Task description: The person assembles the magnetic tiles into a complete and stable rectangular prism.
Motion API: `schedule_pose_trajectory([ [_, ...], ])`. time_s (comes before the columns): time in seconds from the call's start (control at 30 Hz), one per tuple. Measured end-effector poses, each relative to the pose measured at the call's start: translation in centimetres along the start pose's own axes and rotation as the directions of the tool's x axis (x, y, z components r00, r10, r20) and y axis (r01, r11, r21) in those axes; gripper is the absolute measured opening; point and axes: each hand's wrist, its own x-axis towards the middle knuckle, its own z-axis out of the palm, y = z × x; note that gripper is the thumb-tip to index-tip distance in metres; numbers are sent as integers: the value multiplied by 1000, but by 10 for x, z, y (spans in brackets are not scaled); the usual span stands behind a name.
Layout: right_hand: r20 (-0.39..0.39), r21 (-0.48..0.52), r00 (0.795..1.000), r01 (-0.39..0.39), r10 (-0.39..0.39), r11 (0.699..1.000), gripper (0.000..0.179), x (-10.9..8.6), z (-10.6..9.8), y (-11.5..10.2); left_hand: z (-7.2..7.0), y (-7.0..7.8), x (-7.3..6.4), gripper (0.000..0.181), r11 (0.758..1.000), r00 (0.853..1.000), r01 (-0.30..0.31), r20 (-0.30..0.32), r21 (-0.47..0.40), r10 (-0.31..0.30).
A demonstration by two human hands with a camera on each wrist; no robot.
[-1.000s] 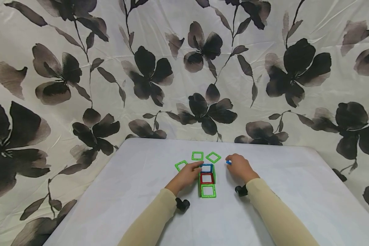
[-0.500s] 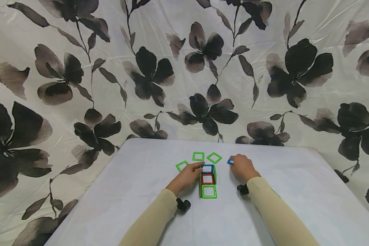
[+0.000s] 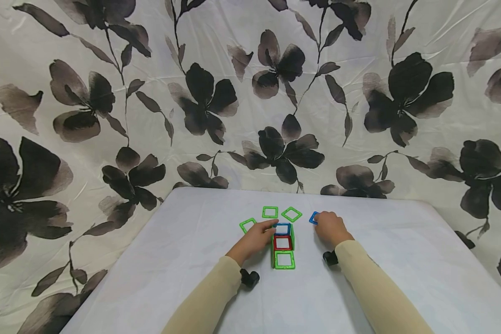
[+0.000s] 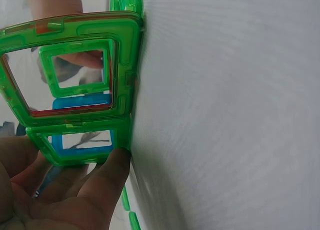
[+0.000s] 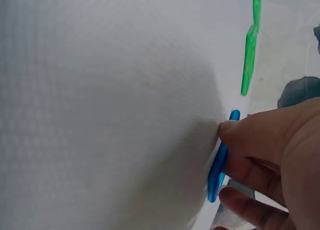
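In the head view a row of square magnetic tiles forms a small structure: a blue tile (image 3: pixel 282 224) at the back, a red tile (image 3: pixel 276 242) in the middle, a green tile (image 3: pixel 285 267) in front. Green tiles (image 4: pixel 127 75) stand along its side in the left wrist view. My left hand (image 3: pixel 252 239) grips the back left end, a fingertip low on the green side wall. To the right, my right hand (image 3: pixel 331 227) pinches a separate blue tile (image 5: pixel 218 162) between thumb and fingers, close over the table. Its fingers partly hide that tile.
Behind the structure lie a green square tile (image 3: pixel 270 216) and another turned like a diamond (image 3: pixel 286 218). A third green tile (image 3: pixel 246 221) lies beyond my left hand, partly covered. The white table (image 3: pixel 380 260) ends at a flower-patterned cloth (image 3: pixel 217 162).
My right hand has shifted slightly right, and more of its blue tile shows beside the fingers. My left hand keeps its place on the structure.
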Motion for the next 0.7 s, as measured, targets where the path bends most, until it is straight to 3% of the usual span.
schedule_pose_trajectory([
  [0.7,-49,76,998,47,-43,996,22,-8,0,1,2,2,2,43,1000,1000,14,-15,10,-14],
])
